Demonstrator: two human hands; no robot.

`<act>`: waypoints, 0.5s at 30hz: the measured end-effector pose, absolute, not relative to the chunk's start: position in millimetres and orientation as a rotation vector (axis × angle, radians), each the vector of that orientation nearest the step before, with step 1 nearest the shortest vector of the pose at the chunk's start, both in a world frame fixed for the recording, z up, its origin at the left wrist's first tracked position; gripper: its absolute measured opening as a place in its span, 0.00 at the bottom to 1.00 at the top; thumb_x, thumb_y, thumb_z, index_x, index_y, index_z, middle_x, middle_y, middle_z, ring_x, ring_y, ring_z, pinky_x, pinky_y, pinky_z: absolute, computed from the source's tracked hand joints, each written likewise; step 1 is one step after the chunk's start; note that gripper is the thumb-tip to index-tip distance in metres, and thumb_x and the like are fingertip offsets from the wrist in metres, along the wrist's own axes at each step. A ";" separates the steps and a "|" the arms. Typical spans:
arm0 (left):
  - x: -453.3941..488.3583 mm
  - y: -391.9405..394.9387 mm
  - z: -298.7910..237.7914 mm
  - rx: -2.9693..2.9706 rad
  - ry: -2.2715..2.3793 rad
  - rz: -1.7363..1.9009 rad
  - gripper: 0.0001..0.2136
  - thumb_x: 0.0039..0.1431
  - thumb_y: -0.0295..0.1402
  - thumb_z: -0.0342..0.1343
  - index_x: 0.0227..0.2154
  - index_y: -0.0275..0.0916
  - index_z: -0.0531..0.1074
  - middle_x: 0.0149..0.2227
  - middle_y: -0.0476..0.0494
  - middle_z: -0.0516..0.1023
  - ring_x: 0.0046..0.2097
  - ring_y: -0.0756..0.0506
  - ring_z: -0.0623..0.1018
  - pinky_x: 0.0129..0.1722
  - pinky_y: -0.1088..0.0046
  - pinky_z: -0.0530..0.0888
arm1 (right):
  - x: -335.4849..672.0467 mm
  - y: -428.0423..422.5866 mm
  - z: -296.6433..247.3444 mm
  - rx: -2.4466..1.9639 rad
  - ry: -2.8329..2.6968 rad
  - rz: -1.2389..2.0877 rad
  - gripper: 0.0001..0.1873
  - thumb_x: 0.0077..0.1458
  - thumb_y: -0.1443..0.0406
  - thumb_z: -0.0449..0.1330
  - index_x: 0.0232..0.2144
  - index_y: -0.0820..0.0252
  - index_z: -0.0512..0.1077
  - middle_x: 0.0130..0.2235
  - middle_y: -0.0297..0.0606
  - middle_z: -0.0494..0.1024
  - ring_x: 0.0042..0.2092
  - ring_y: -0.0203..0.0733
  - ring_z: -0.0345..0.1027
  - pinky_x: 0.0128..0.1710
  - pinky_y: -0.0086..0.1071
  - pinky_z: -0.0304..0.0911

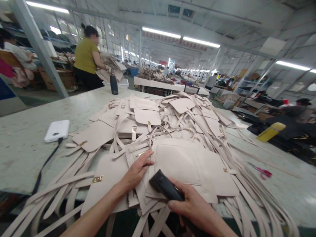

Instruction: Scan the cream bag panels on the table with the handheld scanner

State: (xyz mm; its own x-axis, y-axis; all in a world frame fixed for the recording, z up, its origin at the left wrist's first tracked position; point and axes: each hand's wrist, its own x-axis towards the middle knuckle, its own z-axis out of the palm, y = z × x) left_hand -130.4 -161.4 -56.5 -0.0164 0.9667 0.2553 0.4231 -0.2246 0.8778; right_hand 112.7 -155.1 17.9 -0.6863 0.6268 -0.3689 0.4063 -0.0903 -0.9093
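Observation:
My right hand (pixel 195 204) is wrapped round a black handheld tool (pixel 166 186), thick and long with a blunt end; its exact kind does not show. The tool's end is over the lower left part of a beige leather-like bag panel (pixel 176 161) with a stitched pocket. My left hand (pixel 137 171) lies at that panel's left edge, fingers stretched out and touching the pieces there. Around both hands spreads a heap of beige bag parts, with flaps (pixel 96 135), gold buckles (pixel 134 129) and long straps (pixel 259 197) that hang over the table's front edge.
A white power bank (pixel 57 130) with a black cable lies left on the table (pixel 22 148). A dark bottle-shaped object (pixel 114 84) stands at the far edge. Pink-handled scissors (pixel 263 171) and a yellow object (pixel 271 131) are right. A co-worker (pixel 86 56) carries pieces behind.

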 end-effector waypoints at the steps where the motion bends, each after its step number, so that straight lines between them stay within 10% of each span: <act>1: -130.1 -161.8 -57.2 1.662 1.443 1.243 0.29 0.49 0.22 0.41 0.56 0.42 0.54 0.60 0.40 0.52 0.48 0.48 0.70 0.56 0.58 0.60 | 105.9 -154.3 15.9 -1.152 -2.001 1.874 0.28 0.45 0.68 0.54 0.51 0.53 0.63 0.19 0.25 0.61 0.15 0.29 0.56 0.11 0.19 0.54; 15: -115.7 -101.9 -30.2 1.144 1.704 1.411 0.22 0.38 0.29 0.57 0.42 0.35 0.66 0.28 0.49 0.68 0.29 0.47 0.69 0.32 0.70 0.68 | 133.3 -139.5 14.6 -1.162 -1.506 1.697 0.45 0.42 0.56 0.62 0.59 0.62 0.50 0.22 0.29 0.70 0.16 0.32 0.59 0.16 0.25 0.56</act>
